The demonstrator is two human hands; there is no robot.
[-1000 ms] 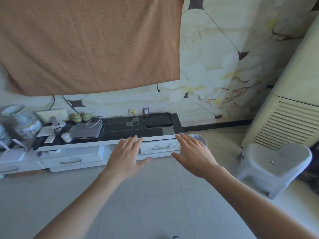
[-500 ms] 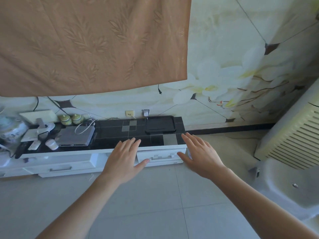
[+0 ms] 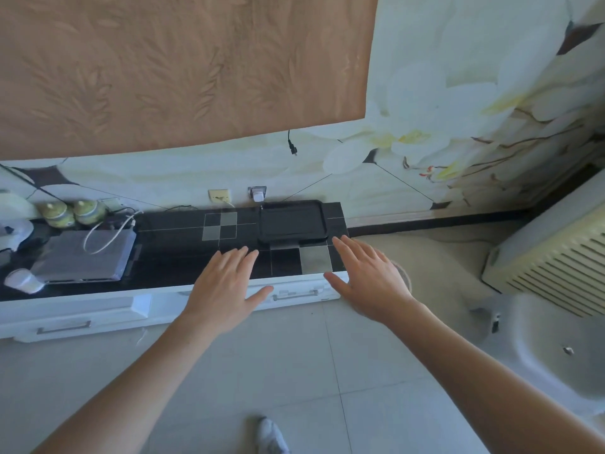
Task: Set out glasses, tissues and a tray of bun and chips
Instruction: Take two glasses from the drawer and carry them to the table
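A black rectangular tray (image 3: 291,221) lies flat and bare on the right end of a low white cabinet with a black tiled top (image 3: 183,237). My left hand (image 3: 226,286) is stretched out palm down, fingers apart, just short of the tray's near left corner. My right hand (image 3: 366,280) reaches forward the same way near the tray's near right corner. Neither hand touches the tray and both hold nothing. No glasses, tissues, bun or chips are in sight.
On the cabinet's left sit a grey set-top box (image 3: 85,257) with a white cable, two small lidded jars (image 3: 72,213) and a white gadget (image 3: 23,280). A brown cloth (image 3: 163,70) hangs above. A white plastic stool (image 3: 550,352) and an air-conditioner unit (image 3: 553,253) stand right.
I have come closer to the cabinet; it and the tray look larger. Both hands have advanced from over the drawer fronts to over the black top, near the tray.
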